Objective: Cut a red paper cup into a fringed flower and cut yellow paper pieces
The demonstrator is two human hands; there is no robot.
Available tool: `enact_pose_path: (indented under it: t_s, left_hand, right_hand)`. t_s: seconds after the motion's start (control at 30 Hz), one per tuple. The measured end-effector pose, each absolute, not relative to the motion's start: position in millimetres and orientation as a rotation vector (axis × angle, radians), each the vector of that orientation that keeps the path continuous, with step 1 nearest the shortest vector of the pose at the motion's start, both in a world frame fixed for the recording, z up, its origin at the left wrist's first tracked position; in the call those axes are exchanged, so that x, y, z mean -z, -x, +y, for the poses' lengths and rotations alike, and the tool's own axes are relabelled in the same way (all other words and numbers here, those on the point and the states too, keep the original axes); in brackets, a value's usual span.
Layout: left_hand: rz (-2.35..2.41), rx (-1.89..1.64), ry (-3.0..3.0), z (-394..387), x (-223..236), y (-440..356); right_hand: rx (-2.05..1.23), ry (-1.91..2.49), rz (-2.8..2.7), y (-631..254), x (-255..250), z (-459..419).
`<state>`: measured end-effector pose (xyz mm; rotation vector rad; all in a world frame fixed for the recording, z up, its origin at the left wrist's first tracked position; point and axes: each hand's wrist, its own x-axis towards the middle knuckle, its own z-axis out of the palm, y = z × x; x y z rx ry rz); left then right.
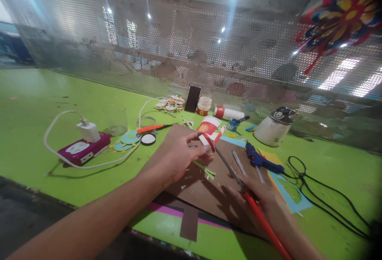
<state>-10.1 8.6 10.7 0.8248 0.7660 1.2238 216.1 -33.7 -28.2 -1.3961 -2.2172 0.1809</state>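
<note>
My left hand (186, 152) pinches a red-and-white piece of cut paper cup (206, 142) above a brown board (205, 192). Scissors (238, 181) with long metal blades and a red-orange handle are in my right hand (265, 200). Their blade tips reach the edge of the cup piece; whether they touch it, I cannot tell. Just beyond my left fingers stands a red-and-white paper cup (208, 126) with a gold emblem. Light green paper strips (207, 170) and small white scraps lie on the board below my hands.
On the right are a blue glue gun (262, 160) with a looping black cord, a white kettle-like container (273, 128) and coloured paper (288, 188). A purple power strip (85, 148) with a white cable lies left. A phone (192, 98) leans at the back.
</note>
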Motion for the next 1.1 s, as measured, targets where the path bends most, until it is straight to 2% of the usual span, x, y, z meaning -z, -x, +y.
enact_pose_path:
  t_s: [0.43,0.77,1.1]
  left_hand:
    - [0.781,-1.258,-0.929,11,-6,10]
    - [0.766,-1.530,-0.844,31,-12,35]
    - [0.769,-1.646,-0.814,48,-2,45]
  right_hand:
    - [-0.138,1.494,-2.197,-215,28,-32]
    - [-0.092,1.911,-2.178,-238,15,-11]
    - [-0.032,2.183,-2.457,-245,0,-34]
